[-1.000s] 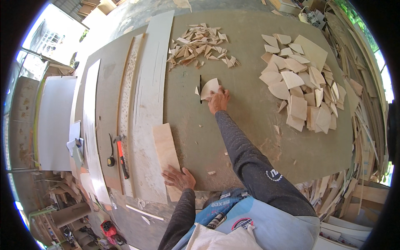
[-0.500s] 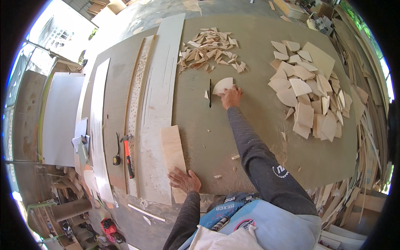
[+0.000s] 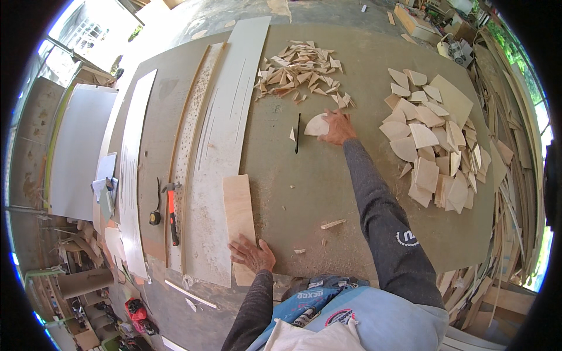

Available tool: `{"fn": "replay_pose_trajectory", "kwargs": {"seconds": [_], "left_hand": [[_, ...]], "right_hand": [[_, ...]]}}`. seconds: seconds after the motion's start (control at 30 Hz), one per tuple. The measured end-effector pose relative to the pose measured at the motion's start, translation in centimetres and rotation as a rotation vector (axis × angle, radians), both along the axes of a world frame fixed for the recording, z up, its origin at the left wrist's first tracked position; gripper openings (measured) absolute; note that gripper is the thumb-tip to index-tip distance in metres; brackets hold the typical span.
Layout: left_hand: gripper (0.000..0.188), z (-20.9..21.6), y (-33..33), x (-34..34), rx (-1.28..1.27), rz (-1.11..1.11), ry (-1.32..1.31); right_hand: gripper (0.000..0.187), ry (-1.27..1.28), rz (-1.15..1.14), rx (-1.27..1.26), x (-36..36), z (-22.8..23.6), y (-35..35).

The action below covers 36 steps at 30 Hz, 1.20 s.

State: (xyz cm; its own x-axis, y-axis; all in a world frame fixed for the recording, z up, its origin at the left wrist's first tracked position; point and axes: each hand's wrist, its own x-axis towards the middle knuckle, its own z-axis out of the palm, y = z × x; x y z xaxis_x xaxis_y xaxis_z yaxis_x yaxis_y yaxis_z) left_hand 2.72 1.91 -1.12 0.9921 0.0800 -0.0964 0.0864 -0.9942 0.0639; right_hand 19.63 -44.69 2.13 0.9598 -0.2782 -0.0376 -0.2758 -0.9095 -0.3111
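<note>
My right hand (image 3: 338, 127) reaches far across the big grey-green worktable (image 3: 328, 193) and presses on a pale, curved-edged piece of thin plywood (image 3: 316, 124). Just left of that piece lies a thin dark blade or pencil (image 3: 297, 133) and a small wood chip (image 3: 292, 134). My left hand (image 3: 252, 255) lies flat, fingers spread, on the near end of a short plywood strip (image 3: 238, 210) at the table's front edge. It grips nothing.
A heap of cut plywood shapes (image 3: 433, 140) lies right of my right hand, small triangular offcuts (image 3: 301, 73) behind it. Long white boards (image 3: 222, 146) run down the left. A red-handled hammer (image 3: 172, 210) and tape measure (image 3: 154, 217) lie there. Scrap wood is stacked at the table's right edge.
The view has shifted a little. My right hand stays on the curved piece and my left hand stays on the strip.
</note>
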Motion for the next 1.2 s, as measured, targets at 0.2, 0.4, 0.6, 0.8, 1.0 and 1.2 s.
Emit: {"fn": "replay_pose_trajectory", "kwargs": {"seconds": [0.2, 0.4, 0.6, 0.8, 1.0, 1.2], "left_hand": [[0.087, -0.1, 0.0, -0.1, -0.016, -0.010, -0.033], [0.085, -0.3, 0.1, -0.3, -0.020, 0.027, -0.089], [0.081, 0.0, -0.1, -0.3, -0.055, 0.039, -0.092], [0.077, -0.6, 0.6, -0.1, -0.124, 0.030, -0.133], [0.076, 0.9, 2.8, 1.0, -0.172, -0.143, -0.119], [0.073, 5.3, 0.0, 3.5, -0.122, -0.471, -0.129]], "right_hand": [[0.096, 0.087, 0.083, -0.111, 0.1, -0.2, 0.0], [0.094, 0.341, 0.373, -0.224, -4.1, 2.1, 2.5], [0.086, 0.284, 0.452, -0.461, -5.7, 5.0, -0.3], [0.062, -0.611, -0.381, -0.445, -6.1, 10.9, -2.3], [0.051, -0.344, -0.145, -0.150, -18.1, 2.4, 6.7], [0.049, -0.296, -0.403, 0.018, -34.3, -5.4, 12.9]]}}
